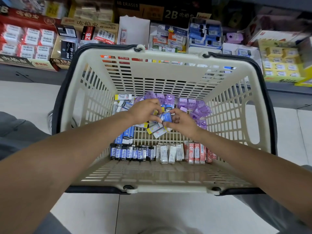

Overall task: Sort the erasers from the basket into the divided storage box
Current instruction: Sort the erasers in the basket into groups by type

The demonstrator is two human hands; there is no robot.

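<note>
Both hands reach into the basket [94, 61]. The left hand [143, 111] and right hand [181, 122] pinch one blue eraser [166, 117] together, above loose erasers mid-basket.

Beyond the grip, retail cartons of erasers stood in a row: a red carton [25, 41] far to its left, a brown "4B ERASER" carton [59, 62] nearer, a blue-packed carton [205, 33] ahead and rightward, a yellow carton [280, 65] far right. Pale floor tiles [168, 213] lay below the grip.
</note>
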